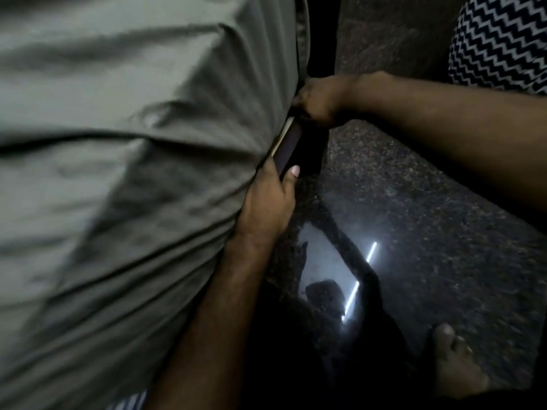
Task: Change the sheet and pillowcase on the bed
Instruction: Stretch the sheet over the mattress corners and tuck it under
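Single head view, steep downward, close over bed edge and dark floor.

The fingertips of both hands were hidden under the sheet's edge. Motion blur smeared the sheet. The zigzag cloth and a bare foot were cut off by the frame.

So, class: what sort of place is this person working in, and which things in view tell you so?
Probably a bedroom at home. Both hands tuck a wrinkled grey-green bedsheet over a mattress edge, beside a polished dark speckled stone floor with a bare foot on it.
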The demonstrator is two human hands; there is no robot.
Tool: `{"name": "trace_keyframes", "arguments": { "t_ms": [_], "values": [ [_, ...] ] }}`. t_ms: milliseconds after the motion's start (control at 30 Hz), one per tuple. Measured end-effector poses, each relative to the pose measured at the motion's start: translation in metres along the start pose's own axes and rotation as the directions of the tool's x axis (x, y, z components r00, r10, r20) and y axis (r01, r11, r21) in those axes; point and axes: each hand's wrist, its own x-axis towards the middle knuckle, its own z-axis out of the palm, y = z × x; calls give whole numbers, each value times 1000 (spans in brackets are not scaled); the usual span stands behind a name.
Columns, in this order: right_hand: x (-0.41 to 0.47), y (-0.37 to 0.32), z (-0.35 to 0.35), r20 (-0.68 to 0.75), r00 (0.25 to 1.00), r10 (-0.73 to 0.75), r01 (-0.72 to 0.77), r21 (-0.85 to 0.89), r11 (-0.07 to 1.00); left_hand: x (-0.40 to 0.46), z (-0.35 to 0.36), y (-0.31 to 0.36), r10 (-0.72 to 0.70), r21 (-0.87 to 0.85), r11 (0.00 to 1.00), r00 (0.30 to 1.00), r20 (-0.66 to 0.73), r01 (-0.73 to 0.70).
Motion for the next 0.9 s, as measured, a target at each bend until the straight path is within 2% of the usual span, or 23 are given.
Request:
{"name": "trace_keyframes", "arguments": {
  "t_ms": [100,200,233,300,400,467,500,600,667,733,833,900],
  "values": [
    [-16,-24,-8,14,994,107,-105,-97,990,-48,-11,-16,104,21,994,994,11,-105],
    [-45,-55,-9,-183,969,165,-186,-105,977,-107,-24,-27,40,19,999,999,-13,-40],
    [-53,-72,-5,-273,954,121,-153,-96,984,-121,-27,-29,27,24,999,999,-26,-26],
    [-69,-112,3,-417,906,-78,69,-35,997,-145,-33,-35,-2,23,1000,998,-55,4],
    [-88,-164,18,-572,763,-302,375,11,927,-170,-42,-45,21,85,996,997,-70,-15],
    [-90,-184,27,-604,704,-374,429,-59,901,-186,-49,-52,22,117,993,995,-95,-11],
    [-87,-189,28,-606,701,-377,427,-66,902,-194,-54,-53,-5,160,987,995,-98,20],
    [-73,-196,18,-649,654,-389,435,-98,895,-216,-72,-46,-187,273,942,981,-55,195],
    [-70,-199,10,-628,640,-442,496,-101,862,-223,-72,-45,-284,250,927,959,-13,278],
    [-73,-205,9,-637,643,-425,528,-34,849,-223,-70,-49,-310,199,932,951,-1,304],
    [-77,-225,12,-634,698,-334,513,117,850,-221,-70,-59,-346,55,937,938,25,344],
    [-71,-247,5,-609,744,-276,473,188,861,-224,-73,-65,-309,-47,950,951,28,310]
  ]
}}
